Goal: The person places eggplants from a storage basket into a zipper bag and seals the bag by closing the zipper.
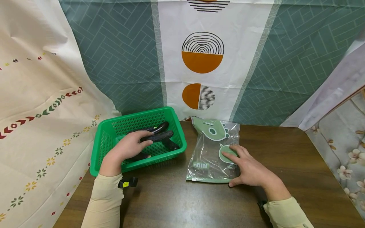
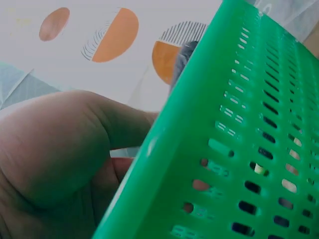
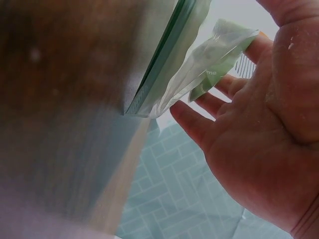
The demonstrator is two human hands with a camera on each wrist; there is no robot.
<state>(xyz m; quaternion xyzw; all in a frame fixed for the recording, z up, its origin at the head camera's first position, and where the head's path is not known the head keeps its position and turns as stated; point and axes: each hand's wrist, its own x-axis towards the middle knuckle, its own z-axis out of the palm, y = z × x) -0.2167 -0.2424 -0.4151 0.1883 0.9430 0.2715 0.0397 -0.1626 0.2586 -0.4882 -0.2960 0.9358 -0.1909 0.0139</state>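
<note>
Over the green plastic basket [image 1: 168, 155], my left hand [image 1: 126, 148] holds one end of a long dark eggplant [image 1: 161, 136] between thumb and fingers. Several more dark eggplants [image 1: 170, 145] lie beneath and behind it in the basket. In the left wrist view the basket wall [image 2: 164, 149] hides the fingertips and most of what they hold. To the right, a clear zip bag [image 1: 206, 148] with green cartoon prints lies on the table, its slider strip [image 1: 211, 180] toward me. My right hand [image 1: 251, 169] rests at its right side, fingers spread and loosely bent on the plastic.
The brown wooden table [image 1: 159, 202] meets a patterned cloth [image 1: 199, 104] hanging behind the basket and bag. A cream cloth [image 1: 51, 126] drapes along the left side, and a floral covering [image 1: 348, 155] borders the right.
</note>
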